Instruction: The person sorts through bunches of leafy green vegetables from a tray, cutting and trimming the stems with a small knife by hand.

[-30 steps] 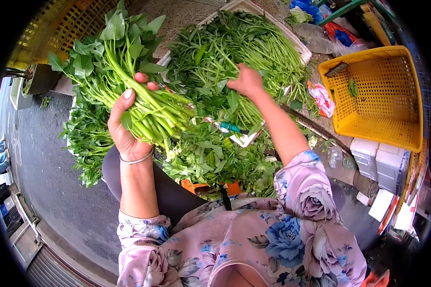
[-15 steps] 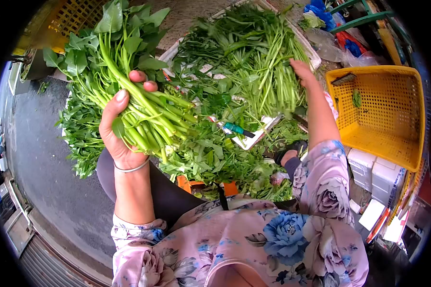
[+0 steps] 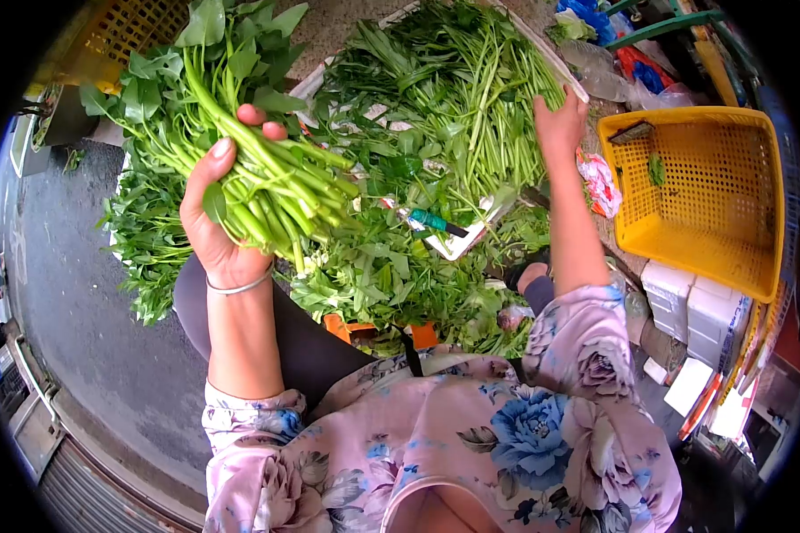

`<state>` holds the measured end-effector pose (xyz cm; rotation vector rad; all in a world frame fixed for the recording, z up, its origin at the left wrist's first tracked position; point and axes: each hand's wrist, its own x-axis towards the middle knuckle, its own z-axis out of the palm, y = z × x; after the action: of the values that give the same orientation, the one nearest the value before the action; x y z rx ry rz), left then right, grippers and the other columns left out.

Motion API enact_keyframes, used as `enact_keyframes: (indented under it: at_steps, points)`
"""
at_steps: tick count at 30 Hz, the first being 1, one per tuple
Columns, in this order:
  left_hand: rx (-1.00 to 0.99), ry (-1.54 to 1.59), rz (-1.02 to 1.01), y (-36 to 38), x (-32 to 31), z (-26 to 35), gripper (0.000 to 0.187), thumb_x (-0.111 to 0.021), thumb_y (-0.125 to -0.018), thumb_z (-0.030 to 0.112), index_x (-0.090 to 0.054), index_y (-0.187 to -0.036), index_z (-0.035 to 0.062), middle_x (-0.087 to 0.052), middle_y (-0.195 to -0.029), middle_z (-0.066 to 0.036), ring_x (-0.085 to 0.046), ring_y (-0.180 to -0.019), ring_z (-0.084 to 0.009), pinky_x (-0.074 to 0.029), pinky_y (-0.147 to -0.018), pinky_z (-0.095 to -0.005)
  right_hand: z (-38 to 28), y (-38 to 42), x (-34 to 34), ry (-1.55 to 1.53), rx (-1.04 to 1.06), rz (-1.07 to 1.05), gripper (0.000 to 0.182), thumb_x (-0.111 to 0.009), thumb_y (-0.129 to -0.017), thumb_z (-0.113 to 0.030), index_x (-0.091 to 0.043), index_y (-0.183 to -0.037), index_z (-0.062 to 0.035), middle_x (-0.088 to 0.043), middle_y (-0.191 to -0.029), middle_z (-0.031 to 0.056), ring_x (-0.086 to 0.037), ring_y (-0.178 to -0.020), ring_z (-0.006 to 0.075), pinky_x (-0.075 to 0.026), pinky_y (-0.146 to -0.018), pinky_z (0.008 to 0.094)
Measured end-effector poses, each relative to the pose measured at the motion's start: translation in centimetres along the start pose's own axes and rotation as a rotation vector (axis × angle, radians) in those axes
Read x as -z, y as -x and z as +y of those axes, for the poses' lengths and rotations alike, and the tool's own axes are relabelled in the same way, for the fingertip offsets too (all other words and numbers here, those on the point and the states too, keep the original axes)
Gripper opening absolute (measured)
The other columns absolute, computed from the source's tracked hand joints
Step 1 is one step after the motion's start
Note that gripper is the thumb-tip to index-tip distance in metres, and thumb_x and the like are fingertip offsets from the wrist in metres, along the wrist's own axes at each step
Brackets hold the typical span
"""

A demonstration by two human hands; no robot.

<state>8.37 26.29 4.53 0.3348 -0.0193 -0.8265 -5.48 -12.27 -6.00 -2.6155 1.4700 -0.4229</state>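
Observation:
A thick bunch of leafy greens with pale green stems (image 3: 280, 182) is clasped in my left hand (image 3: 218, 209), its leaves up and its cut ends toward the middle. My right hand (image 3: 560, 129) is at the right edge of a pile of long-stemmed greens (image 3: 480, 98), thumb and fingers spread. That pile lies on a white tray (image 3: 556, 67). A teal-wrapped tool with a dark end (image 3: 436, 222) rests between the pile and the loose leaves (image 3: 391, 275) near my lap.
On the right stands a yellow perforated basket (image 3: 702, 204), with white foam boxes (image 3: 693, 306) below it. Another yellow crate (image 3: 124, 35) is at the upper left. More greens (image 3: 156, 240) lie beside my left leg. Plastic bags (image 3: 644, 75) are at the upper right.
My right hand has moved slightly up along the pile's right edge, and its fingers are more spread. The bunch stays in my left hand. The view has shifted slightly.

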Motion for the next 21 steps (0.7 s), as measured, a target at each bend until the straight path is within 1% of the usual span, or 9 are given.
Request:
enact_keyframes:
  at_steps: [2, 4, 5, 7, 10, 12, 14, 15, 21]
  points:
    - [-0.032, 0.036, 0.02, 0.0, -0.3, -0.3, 0.031, -0.05, -0.08, 0.012, -0.048, -0.107, -0.002, -0.056, -0.096, -0.018, -0.056, -0.09, -0.026, -0.048, -0.08, -0.0396, -3.0, 4.9, 1.7, 0.009, 0.284, 0.293, 0.041, -0.06, -0.074, -0.034, -0.056, -0.103, -0.0035, -0.057, -0.103, 0.0176, -0.057, -0.089, 0.028, -0.046, -0.075, 0.0383]
    - [-0.017, 0.067, 0.012, -0.2, 0.0, -0.3, 0.03, -0.05, -0.08, 0.011, -0.049, -0.106, -0.0025, -0.056, -0.096, -0.018, -0.056, -0.091, -0.0265, -0.048, -0.08, -0.0401, -5.9, 10.3, 1.1, -0.385, 0.211, -0.269, 0.03, -0.057, -0.078, -0.03, -0.059, -0.092, -0.0037, -0.06, -0.097, 0.0154, -0.06, -0.077, 0.0254, -0.048, -0.065, 0.037]
    - [-0.026, 0.085, 0.019, -0.2, 0.0, -0.4, 0.029, -0.05, -0.079, 0.011, -0.049, -0.105, -0.0029, -0.056, -0.096, -0.018, -0.056, -0.092, -0.0267, -0.048, -0.081, -0.041, -6.9, 12.3, 0.2, -0.349, 0.275, -0.46, 0.034, -0.058, -0.077, -0.034, -0.061, -0.091, -0.0033, -0.06, -0.096, 0.0143, -0.06, -0.073, 0.0247, -0.048, -0.062, 0.0364]
    - [0.008, 0.088, -0.014, -0.3, 0.3, -0.4, 0.029, -0.05, -0.079, 0.01, -0.05, -0.105, -0.0037, -0.056, -0.095, -0.017, -0.055, -0.094, -0.0264, -0.046, -0.083, -0.0439, -8.0, 15.7, -3.2, -0.068, 0.401, -0.448, 0.049, -0.062, -0.073, -0.041, -0.057, -0.106, -0.0054, -0.059, -0.098, 0.0148, -0.059, -0.086, 0.026, -0.048, -0.072, 0.0392]
    - [-0.038, 0.058, 0.019, -0.2, 0.2, -0.7, 0.029, -0.051, -0.078, 0.009, -0.05, -0.104, -0.0044, -0.056, -0.096, -0.015, -0.055, -0.095, -0.0258, -0.046, -0.085, -0.0448, -8.7, 16.9, -6.0, 0.068, 0.439, -0.515, 0.053, -0.063, -0.071, -0.043, -0.055, -0.11, -0.0077, -0.059, -0.1, 0.0151, -0.057, -0.093, 0.0262, -0.048, -0.074, 0.04]
    - [-0.039, 0.081, 0.013, -0.2, 0.3, -0.6, 0.028, -0.052, -0.078, 0.008, -0.05, -0.103, -0.005, -0.056, -0.097, -0.015, -0.055, -0.094, -0.0257, -0.046, -0.083, -0.043, -8.7, 15.1, -6.3, -0.044, 0.411, -0.553, 0.043, -0.065, -0.073, -0.037, -0.058, -0.103, -0.0081, -0.061, -0.09, 0.0128, -0.06, -0.08, 0.0238, -0.048, -0.068, 0.0369]
    - [-0.073, 0.022, 0.024, -0.1, 0.4, -0.5, 0.028, -0.052, -0.078, 0.008, -0.051, -0.102, -0.0061, -0.056, -0.097, -0.015, -0.054, -0.094, -0.026, -0.047, -0.082, -0.0391, -9.5, 12.6, -3.5, -0.377, 0.064, -0.937, 0.028, -0.067, -0.074, -0.03, -0.062, -0.09, -0.0075, -0.06, -0.072, 0.0074, -0.056, -0.061, 0.0174, -0.046, -0.059, 0.0325]
    - [-0.063, 0.023, 0.022, -0.1, 0.3, -0.5, 0.028, -0.052, -0.078, 0.008, -0.051, -0.102, -0.0062, -0.056, -0.097, -0.015, -0.054, -0.095, -0.0262, -0.047, -0.082, -0.0394, -9.2, 11.4, -3.2, -0.477, 0.13, -0.874, 0.021, -0.067, -0.075, -0.027, -0.062, -0.079, -0.0066, -0.053, -0.058, 0.0039, -0.047, -0.05, 0.0118, -0.04, -0.051, 0.0287]
    - [-0.083, 0.05, 0.038, -0.1, 0.3, -0.2, 0.028, -0.053, -0.077, 0.007, -0.051, -0.102, -0.0066, -0.056, -0.097, -0.015, -0.053, -0.096, -0.0268, -0.047, -0.082, -0.0405, -8.1, 7.3, 1.2, -0.913, -0.13, -0.924, 0.023, -0.069, -0.074, -0.03, -0.059, -0.08, -0.0094, -0.054, -0.065, -0.0023, -0.044, -0.051, 0.007, -0.036, -0.046, 0.0203]
